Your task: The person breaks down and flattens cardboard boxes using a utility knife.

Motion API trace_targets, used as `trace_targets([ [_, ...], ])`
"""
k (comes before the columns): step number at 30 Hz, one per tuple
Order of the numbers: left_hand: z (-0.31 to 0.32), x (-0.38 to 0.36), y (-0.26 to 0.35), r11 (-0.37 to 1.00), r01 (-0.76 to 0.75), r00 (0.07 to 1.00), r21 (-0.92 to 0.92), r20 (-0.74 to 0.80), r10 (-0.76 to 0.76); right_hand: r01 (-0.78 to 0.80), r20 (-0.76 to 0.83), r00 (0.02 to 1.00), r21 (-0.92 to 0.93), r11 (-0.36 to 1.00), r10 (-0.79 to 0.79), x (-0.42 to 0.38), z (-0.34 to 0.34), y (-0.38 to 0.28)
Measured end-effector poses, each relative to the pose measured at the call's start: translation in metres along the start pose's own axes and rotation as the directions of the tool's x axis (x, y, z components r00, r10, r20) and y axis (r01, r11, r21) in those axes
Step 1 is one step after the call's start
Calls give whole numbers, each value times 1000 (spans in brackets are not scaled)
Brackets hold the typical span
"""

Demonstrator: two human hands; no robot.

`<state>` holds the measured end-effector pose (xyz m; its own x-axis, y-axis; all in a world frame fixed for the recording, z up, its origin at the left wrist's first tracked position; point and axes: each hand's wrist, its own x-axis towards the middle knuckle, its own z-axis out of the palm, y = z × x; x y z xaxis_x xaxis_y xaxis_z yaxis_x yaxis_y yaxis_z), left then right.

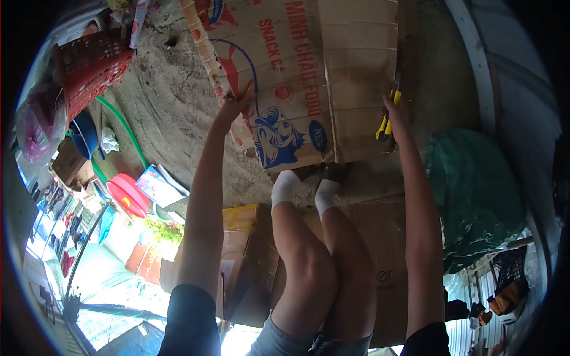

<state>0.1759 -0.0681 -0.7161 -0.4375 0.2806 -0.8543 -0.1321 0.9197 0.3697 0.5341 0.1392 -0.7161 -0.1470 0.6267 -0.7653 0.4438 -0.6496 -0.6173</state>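
A flattened cardboard box with red lettering and a blue printed figure lies in front of my feet. My left hand grips its left edge, with fingers over the printed face. At the opposite edge is my right hand, closed around a yellow-and-black two-handled tool. The tool's dark tip points away from me along the cardboard's right edge. Its handles stick out beside my palm, and my fingers partly hide the rest.
Another cardboard piece lies beneath my legs, beside a brown box with yellow tape. A green tarp-covered bundle stands at right. Along the left are a red basket, a green hose and a red plastic item.
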Motion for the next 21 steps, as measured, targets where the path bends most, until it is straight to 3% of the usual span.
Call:
trace_targets([
  [1, 1, -14, 5, 1000, 18, 1000, 13, -7, -17, -65, -27, 998, -36, 997, 64, 6, 1, 7],
  [3, 6, -35, 18, 936, -171, 982, -306, 29, 189, -137, -54, 990, -69, 988, 134, 3, 4, 16],
  [4, 8, -33, 16, 897, -231, 965, -378, 25, 259, -104, -71, 992, -14, 994, 103, -2, 3, 15],
  [9, 29, -40, 41, 876, -263, 944, -404, 80, 320, -37, -151, 988, 51, 998, 45, -14, -29, -2],
  [11, 44, -24, 54, 867, -278, 934, -413, 95, 345, -83, -167, 984, -89, 993, 67, -12, -46, -16],
  [12, 53, -4, 54, 923, -351, 936, -155, -28, 351, -86, -170, 983, -91, 992, 69, -9, -48, -22],
  [13, 63, -9, 57, 927, -354, 920, 120, -134, 369, -9, -142, 989, -352, 936, -44, -8, -50, -22],
  [14, 74, -11, 65, 970, -225, 956, 94, -171, 239, 77, -82, 985, -587, 806, -154, -4, -53, -24],
  [15, 81, -10, 66, 970, -229, 957, 86, -162, 240, 72, -90, 984, -593, 802, -156, 3, -51, -21],
  [16, 85, -7, 67, 865, -400, 842, 302, -251, 477, 254, -13, 913, -764, 593, -408, 11, -44, -12],
  [17, 89, -4, 66, 694, -501, 670, 517, -275, 689, 374, 121, 789, -873, 314, -602, 18, -38, -3],
  [18, 87, -4, 73, 620, -612, 675, 491, -83, 733, 364, 119, 799, -875, 318, -589, 27, -35, 11],
  [21, 91, 2, 75, 593, -566, 743, 573, 43, 668, 390, 125, 830, -827, 405, -544, 62, -25, 25],
])
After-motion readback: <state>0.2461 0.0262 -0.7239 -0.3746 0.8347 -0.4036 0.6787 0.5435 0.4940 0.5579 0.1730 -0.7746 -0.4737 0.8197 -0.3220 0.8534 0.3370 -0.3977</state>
